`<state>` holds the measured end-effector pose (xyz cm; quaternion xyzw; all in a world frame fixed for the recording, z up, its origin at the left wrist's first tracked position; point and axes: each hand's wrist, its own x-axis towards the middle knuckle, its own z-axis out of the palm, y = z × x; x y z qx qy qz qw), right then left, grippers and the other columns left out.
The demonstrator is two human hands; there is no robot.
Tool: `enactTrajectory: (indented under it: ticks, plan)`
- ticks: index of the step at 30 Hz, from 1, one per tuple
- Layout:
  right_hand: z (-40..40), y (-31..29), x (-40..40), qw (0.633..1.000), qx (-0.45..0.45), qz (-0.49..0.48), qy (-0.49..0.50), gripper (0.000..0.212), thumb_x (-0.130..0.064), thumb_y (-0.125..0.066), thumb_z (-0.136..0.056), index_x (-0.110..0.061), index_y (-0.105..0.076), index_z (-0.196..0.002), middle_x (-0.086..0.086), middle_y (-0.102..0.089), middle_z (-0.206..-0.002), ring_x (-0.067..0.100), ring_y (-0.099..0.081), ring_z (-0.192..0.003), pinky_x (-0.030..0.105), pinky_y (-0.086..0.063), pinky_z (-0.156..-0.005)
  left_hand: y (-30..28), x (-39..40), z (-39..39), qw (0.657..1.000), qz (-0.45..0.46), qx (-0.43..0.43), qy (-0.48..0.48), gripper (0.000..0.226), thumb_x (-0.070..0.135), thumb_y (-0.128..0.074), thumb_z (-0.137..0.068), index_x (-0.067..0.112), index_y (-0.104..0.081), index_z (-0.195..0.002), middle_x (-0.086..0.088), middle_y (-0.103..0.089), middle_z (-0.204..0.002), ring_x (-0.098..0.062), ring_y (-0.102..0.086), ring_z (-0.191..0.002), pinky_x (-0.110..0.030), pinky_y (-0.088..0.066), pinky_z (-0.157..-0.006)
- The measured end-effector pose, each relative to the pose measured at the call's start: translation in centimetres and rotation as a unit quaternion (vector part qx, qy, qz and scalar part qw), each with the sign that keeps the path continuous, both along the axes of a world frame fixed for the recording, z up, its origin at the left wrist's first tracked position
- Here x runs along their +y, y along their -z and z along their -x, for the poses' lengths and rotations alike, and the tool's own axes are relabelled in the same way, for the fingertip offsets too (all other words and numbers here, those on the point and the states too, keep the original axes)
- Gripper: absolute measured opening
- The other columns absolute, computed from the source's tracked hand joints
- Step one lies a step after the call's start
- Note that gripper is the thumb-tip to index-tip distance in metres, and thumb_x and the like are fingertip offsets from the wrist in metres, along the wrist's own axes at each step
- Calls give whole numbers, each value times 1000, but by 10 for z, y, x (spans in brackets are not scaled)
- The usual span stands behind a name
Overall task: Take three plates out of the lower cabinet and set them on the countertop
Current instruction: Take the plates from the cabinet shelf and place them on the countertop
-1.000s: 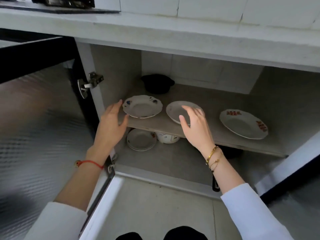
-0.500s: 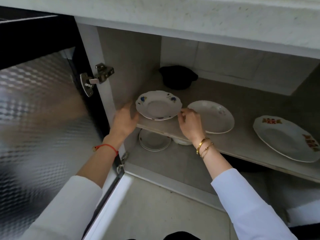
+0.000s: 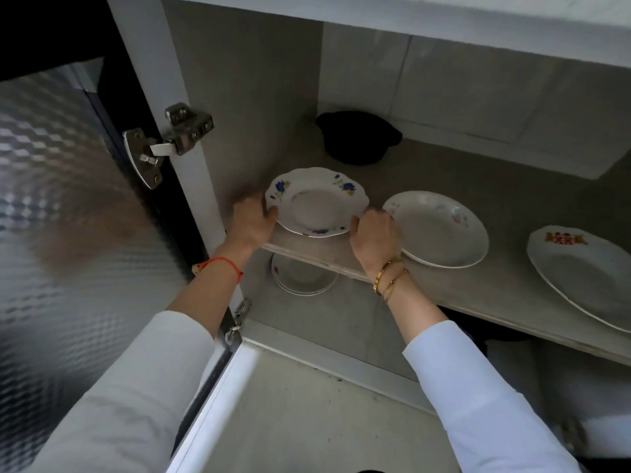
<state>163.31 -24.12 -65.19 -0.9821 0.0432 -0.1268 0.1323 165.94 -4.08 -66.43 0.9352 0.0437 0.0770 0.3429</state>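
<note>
Three plates lie on the cabinet's middle shelf (image 3: 478, 288). At the left is a scalloped white plate with blue flowers (image 3: 317, 203). My left hand (image 3: 252, 221) grips its left rim and my right hand (image 3: 374, 235) grips its right rim. Whether it is lifted off the shelf I cannot tell. A plain white plate with faint pink marks (image 3: 440, 228) lies just right of my right hand. A white plate with red marks (image 3: 580, 268) sits at the far right, partly cut off by the frame. The countertop's underside edge (image 3: 444, 15) runs along the top.
A black pot (image 3: 358, 136) stands at the back of the shelf. Below the shelf lies a small stack of white plates (image 3: 302, 276). The cabinet door (image 3: 68, 199) with patterned glass hangs open at the left, its hinge (image 3: 170, 141) close to my left arm.
My right hand moved left from the plain plate to the blue-flowered plate's right rim. My left hand closed on its left rim. The view came closer to the cabinet.
</note>
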Motion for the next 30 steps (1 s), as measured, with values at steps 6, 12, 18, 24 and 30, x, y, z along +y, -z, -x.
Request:
enactTrajectory:
  ticks: [6, 12, 18, 24, 30]
  plan:
    - [-9, -4, 3, 999, 31, 7, 13, 32, -25, -44, -100, -1, -64, -107, 19, -67, -113, 34, -64, -106, 34, -48, -81, 5, 3, -9, 999, 47, 10, -3, 31, 14, -57, -92, 1, -64, -119, -21, -68, -116, -34, -63, -110, -30, -45, -91]
    - [-7, -9, 1, 997, 44, -49, 35, 30, -23, -51, -95, 1, -61, -110, 22, -65, -116, 37, -60, -111, 36, -48, -86, 7, 4, -7, 998, 67, -2, -8, 27, 11, -61, -87, 6, -69, -112, -16, -72, -110, -30, -66, -106, -22, -42, -86]
    - [7, -8, -4, 992, 35, -121, 28, 28, -23, -55, -90, 0, -66, -104, 19, -69, -106, 36, -65, -102, 40, -54, -85, 12, 6, 13, 995, 100, -16, -4, 25, 7, -60, -86, 5, -70, -109, -16, -73, -107, -30, -67, -101, -31, -50, -90]
    - [45, -7, -7, 984, -31, -177, 6, 16, -18, -59, -86, -4, -66, -91, 16, -73, -91, 35, -67, -88, 27, -44, -66, 3, 13, 54, 984, 175, -42, 10, 36, 6, -62, -88, 14, -64, -124, 0, -68, -103, -13, -63, -90, -22, -46, -85]
    - [103, -12, -8, 981, -78, -178, -21, 10, -16, -61, -85, -7, -64, -81, 13, -71, -80, 35, -65, -80, 28, -44, -63, -14, 17, 119, 979, 180, -92, 11, 39, 8, -65, -85, 22, -66, -122, 16, -67, -90, -4, -65, -86, -19, -47, -93]
